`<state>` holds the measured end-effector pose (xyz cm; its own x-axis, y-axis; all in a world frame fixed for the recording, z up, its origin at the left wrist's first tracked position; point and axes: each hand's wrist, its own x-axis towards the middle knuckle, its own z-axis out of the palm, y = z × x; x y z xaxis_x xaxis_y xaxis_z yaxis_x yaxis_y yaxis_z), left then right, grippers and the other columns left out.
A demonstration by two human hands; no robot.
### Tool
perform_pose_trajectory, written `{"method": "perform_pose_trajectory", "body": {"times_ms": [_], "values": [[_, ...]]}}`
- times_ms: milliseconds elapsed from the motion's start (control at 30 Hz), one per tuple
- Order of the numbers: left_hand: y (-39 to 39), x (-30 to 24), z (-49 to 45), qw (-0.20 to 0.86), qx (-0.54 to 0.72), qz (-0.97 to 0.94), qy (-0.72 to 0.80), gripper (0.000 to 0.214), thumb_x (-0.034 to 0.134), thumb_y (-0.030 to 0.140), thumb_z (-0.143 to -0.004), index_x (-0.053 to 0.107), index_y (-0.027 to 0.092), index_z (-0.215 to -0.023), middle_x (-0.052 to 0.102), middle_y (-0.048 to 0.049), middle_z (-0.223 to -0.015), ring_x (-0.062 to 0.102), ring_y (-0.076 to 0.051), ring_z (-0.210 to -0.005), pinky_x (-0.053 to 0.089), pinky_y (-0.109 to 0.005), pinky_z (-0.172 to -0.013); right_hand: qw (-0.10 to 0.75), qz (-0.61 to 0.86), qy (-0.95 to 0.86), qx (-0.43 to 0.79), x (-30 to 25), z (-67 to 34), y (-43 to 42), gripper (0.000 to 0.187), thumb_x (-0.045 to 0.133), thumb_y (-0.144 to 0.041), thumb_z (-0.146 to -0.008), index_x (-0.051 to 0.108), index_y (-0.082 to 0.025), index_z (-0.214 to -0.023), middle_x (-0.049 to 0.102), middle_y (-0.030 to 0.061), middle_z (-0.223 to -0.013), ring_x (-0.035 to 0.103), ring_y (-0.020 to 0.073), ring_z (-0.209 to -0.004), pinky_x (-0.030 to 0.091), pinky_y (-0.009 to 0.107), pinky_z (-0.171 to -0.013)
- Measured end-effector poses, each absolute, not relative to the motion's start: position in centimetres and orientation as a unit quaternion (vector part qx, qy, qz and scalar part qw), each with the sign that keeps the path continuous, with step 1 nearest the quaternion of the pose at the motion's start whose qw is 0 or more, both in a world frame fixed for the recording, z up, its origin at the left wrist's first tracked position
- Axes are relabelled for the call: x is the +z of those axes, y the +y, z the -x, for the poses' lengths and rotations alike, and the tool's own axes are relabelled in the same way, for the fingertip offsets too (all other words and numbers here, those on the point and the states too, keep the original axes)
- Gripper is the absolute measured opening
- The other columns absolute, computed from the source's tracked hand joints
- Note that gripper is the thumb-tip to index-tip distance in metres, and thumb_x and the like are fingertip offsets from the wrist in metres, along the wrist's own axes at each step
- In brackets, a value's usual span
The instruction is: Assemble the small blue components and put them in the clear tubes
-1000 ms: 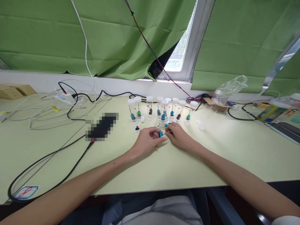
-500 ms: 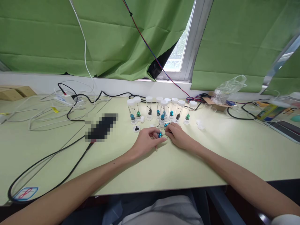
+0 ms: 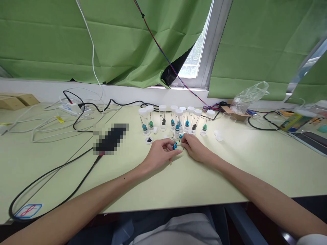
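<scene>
Left hand: the left hand rests on the pale green tabletop, its grip pinched narrow on a small shiny blue metal part with a thin wire stem.
Right hand: the right hand lies just right of the blue part with fingers curled in. Its fingertips meet the left hand's at the part, but I cannot tell whether its grip is closed on the stem or only steadies it.
Where the part is: between the two hands, just above the tabletop, near the row of vials.
Behind the hands: a row of clear plastic vials with white caps stands upright just beyond, each holding a small blue, green or black piece.
Nearby: a white cap carrying a black piece lies left of the hands, loose white caps lie to the right, and a black cable runs across the left side.
Risk: the part looks tiny and smooth, so a loosened pinch could let it drop and roll. The vials stand close, and a knuckle nudged forward could topple several.
</scene>
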<state>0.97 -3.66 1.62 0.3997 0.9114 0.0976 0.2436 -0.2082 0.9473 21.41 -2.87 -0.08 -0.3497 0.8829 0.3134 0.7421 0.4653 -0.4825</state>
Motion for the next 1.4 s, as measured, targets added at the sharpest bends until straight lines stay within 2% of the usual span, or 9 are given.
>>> {"method": "perform_pose_trajectory", "body": {"times_ms": [267, 467, 667, 1400], "values": [[-3.73, 1.65, -0.99, 0.474, 0.353, -0.688, 0.422, 0.033, 0.079, 0.044, -0.074, 0.066, 0.018, -0.09, 0.059, 0.0052, -0.055, 0.059, -0.013, -0.046, 0.047, -0.028, -0.054, 0.296, 0.488, -0.807, 0.149, -0.12, -21.43, -2.69, 0.011, 0.044, -0.016, -0.095, 0.048, -0.021, -0.086, 0.06, 0.0039, -0.085, 0.053, 0.0201, -0.081, 0.041, 0.032, -0.072], [-3.66, 1.61, -0.98, 0.469, 0.354, -0.694, 0.417, 0.032, 0.078, 0.043, -0.074, 0.067, 0.018, -0.09, 0.059, 0.0051, -0.056, 0.059, -0.012, -0.046, 0.045, -0.027, -0.053, 0.291, 0.479, -0.818, 0.13, -0.25, -21.37, -2.83, 0.005, 0.052, -0.021, -0.094, 0.054, -0.02, -0.09, 0.062, 0.0061, -0.092, 0.054, 0.0221, -0.091, 0.043, 0.035, -0.08], [-3.64, 1.45, -1.01, 0.475, 0.359, -0.689, 0.413, 0.032, 0.078, 0.043, -0.074, 0.067, 0.018, -0.089, 0.059, 0.0054, -0.057, 0.058, -0.011, -0.045, 0.046, -0.026, -0.051, 0.271, 0.489, -0.818, 0.134, -0.29, -21.2, -2.92, 0.005, 0.052, -0.019, -0.094, 0.056, -0.019, -0.092, 0.059, 0.0083, -0.096, 0.052, 0.0234, -0.095, 0.043, 0.038, -0.086], [-3.56, 1.3, -0.98, 0.468, 0.358, -0.692, 0.417, 0.033, 0.078, 0.045, -0.074, 0.066, 0.019, -0.088, 0.06, 0.0052, -0.054, 0.058, -0.012, -0.046, 0.046, -0.027, -0.053, 0.271, 0.48, -0.82, 0.154, 0.02, -21.05, -2.99, 0.013, 0.046, -0.016, -0.096, 0.048, -0.02, -0.084, 0.059, 0.0064, -0.09, 0.049, 0.0227, -0.09, 0.041, 0.037, -0.082]]}}
